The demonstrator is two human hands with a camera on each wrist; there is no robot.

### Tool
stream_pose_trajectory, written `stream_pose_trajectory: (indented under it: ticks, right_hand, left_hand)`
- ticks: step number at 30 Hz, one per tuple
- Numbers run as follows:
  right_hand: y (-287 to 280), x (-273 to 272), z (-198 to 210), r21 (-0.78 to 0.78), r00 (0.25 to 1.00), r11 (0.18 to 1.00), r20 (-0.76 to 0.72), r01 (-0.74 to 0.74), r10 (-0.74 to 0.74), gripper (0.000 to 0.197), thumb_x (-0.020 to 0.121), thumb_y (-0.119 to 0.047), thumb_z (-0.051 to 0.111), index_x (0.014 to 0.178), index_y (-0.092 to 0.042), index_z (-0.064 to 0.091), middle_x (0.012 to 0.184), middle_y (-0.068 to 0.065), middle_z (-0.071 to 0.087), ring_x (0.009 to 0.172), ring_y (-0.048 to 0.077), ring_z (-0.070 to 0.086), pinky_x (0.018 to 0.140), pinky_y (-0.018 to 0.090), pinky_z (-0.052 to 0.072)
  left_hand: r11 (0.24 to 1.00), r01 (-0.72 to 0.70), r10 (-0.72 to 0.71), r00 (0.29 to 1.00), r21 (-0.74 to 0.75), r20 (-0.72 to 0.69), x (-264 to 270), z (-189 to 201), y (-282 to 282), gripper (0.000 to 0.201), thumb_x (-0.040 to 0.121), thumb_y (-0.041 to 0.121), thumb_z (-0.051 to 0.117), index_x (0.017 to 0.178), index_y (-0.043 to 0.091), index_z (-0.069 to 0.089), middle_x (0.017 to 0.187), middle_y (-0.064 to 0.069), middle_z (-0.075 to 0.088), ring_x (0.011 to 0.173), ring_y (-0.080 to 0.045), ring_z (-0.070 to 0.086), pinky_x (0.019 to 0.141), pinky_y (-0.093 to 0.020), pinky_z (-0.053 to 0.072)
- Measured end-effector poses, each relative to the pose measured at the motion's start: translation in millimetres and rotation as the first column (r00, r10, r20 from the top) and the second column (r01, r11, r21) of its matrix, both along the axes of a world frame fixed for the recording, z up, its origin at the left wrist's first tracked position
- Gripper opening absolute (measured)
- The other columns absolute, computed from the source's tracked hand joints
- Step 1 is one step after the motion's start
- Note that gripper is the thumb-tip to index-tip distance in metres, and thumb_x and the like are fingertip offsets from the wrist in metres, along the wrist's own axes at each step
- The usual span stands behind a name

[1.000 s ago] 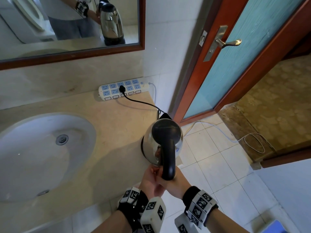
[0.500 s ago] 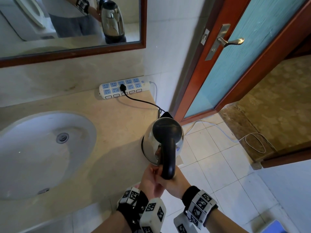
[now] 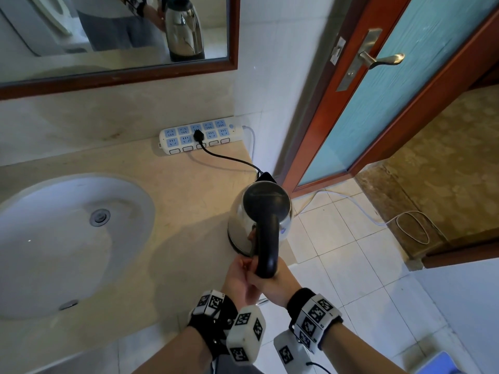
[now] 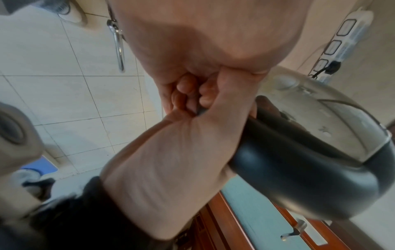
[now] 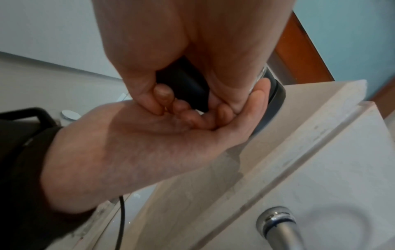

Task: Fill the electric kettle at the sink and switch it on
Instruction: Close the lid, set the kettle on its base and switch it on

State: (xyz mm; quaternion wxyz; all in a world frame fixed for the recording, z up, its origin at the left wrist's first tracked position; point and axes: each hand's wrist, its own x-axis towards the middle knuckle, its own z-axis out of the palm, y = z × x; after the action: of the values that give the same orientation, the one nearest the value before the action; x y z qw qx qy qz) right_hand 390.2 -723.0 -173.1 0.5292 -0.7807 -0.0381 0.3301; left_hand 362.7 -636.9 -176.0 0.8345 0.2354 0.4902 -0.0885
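Stone surface (image 3: pixel 172 211) carries kettle (image 3: pixel 259 214) just ahead of both hands; handle (image 3: pixel 267 247) points back. Right hand (image 3: pixel 275 284) grips it; left hand (image 3: pixel 237 279) open-palmed beneath.

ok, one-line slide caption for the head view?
Both hands, left hand and right hand, at the handle of the plugged-in kettle beside the sink.
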Motion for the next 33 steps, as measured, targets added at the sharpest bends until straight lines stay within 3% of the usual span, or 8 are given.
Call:
stream_pose_trajectory:
  ticks: [7, 13, 16, 19, 21, 23, 27, 33]
  right_hand:
    - [-5, 5, -6, -0.029, 0.999, 0.999, 0.007, -0.033, 0.033, 0.031, 0.068, -0.025, 0.068, 0.088, -0.001, 0.065, 0.099, 0.021, 0.072, 0.090, 0.029, 0.070, 0.088, 0.045, 0.057]
    - [-6, 10, 4, -0.034, 0.993, 0.994, -0.055, -0.107, 0.105, 0.014, 0.073, -0.019, 0.074, 0.066, -0.023, 0.063, 0.066, -0.006, 0.069, 0.070, 0.019, 0.068, 0.079, 0.041, 0.061]
    - [-5, 6, 6, -0.021, 0.995, 0.998, -0.084, -0.062, 0.060, 0.013, 0.074, -0.021, 0.075, 0.071, -0.019, 0.062, 0.067, 0.005, 0.068, 0.064, 0.026, 0.070, 0.070, 0.046, 0.062]
    - [-8, -2, 7, -0.017, 0.999, 1.000, -0.049, 0.011, -0.011, 0.023, 0.076, -0.021, 0.075, 0.091, -0.007, 0.064, 0.081, 0.013, 0.073, 0.070, 0.029, 0.074, 0.068, 0.045, 0.063]
    - [-17, -11, 14, -0.104, 0.989, 0.995, 0.148, -0.001, 0.017, 0.027, 0.077, -0.024, 0.073, 0.099, -0.015, 0.063, 0.091, 0.004, 0.071, 0.076, 0.019, 0.072, 0.070, 0.034, 0.061]
    - [-31, -24, 16, -0.232, 0.907, 0.973, 0.406, -0.014, 0.109, 0.032, 0.079, -0.025, 0.068, 0.110, -0.020, 0.059, 0.102, -0.004, 0.062, 0.080, 0.016, 0.066, 0.069, 0.027, 0.056]
    - [-46, -47, 8, -0.530, 0.881, 0.844, 0.359, -0.079, 0.308, 0.034, 0.086, -0.027, 0.052, 0.120, -0.027, 0.046, 0.100, -0.006, 0.060, 0.081, 0.017, 0.060, 0.074, 0.029, 0.050]
    - [-29, -56, -6, -0.737, 0.847, 0.636, 0.170, -0.229, 0.503, 0.077, 0.089, -0.022, 0.042, 0.149, -0.041, -0.002, 0.102, 0.003, 0.069, 0.083, 0.027, 0.066, 0.065, 0.034, 0.049]
  left_hand:
    - [1.000, 0.004, -0.003, 0.999, 0.014, -0.054, 4, -2, 0, 0.030, 0.091, 0.011, 0.032, 0.061, 0.013, 0.036, 0.052, -0.006, 0.039, 0.057, -0.022, 0.040, 0.055, -0.027, 0.030]
    - [0.998, 0.067, -0.067, 0.998, -0.003, -0.020, 4, 1, 3, 0.013, 0.076, 0.015, 0.040, 0.063, 0.017, 0.039, 0.047, -0.001, 0.039, 0.042, -0.018, 0.041, 0.048, -0.019, 0.026]
    - [0.995, 0.099, -0.099, 0.995, -0.004, 0.030, -3, 2, 7, 0.031, 0.082, 0.021, 0.035, 0.052, 0.016, 0.039, 0.035, 0.000, 0.034, 0.027, -0.015, 0.031, 0.043, -0.015, 0.023]
    - [0.991, 0.134, -0.132, 0.989, -0.021, 0.073, -11, 5, 14, 0.039, 0.086, 0.026, 0.036, 0.065, 0.006, 0.063, 0.056, -0.015, 0.064, 0.058, -0.025, 0.059, 0.067, -0.030, 0.046]
    - [0.983, 0.181, -0.181, 0.980, 0.005, 0.080, -17, 5, 19, 0.040, 0.086, 0.029, 0.040, 0.092, 0.000, 0.067, 0.081, -0.023, 0.072, 0.088, -0.033, 0.064, 0.094, -0.042, 0.045]
    - [0.977, 0.211, -0.212, 0.974, 0.016, 0.075, -22, 5, 25, 0.042, 0.090, 0.029, 0.039, 0.105, -0.002, 0.063, 0.088, -0.024, 0.073, 0.097, -0.035, 0.063, 0.100, -0.044, 0.043]
    - [0.974, 0.207, -0.208, 0.978, 0.097, 0.005, -26, -1, 35, 0.032, 0.097, 0.022, 0.034, 0.097, -0.001, 0.056, 0.083, -0.021, 0.063, 0.080, -0.032, 0.060, 0.082, -0.043, 0.046]
    - [0.979, 0.189, -0.183, 0.980, 0.073, -0.081, -41, -16, 42, 0.035, 0.090, 0.021, 0.040, 0.057, 0.017, 0.029, 0.034, 0.001, 0.030, 0.031, -0.016, 0.032, 0.038, -0.015, 0.031]
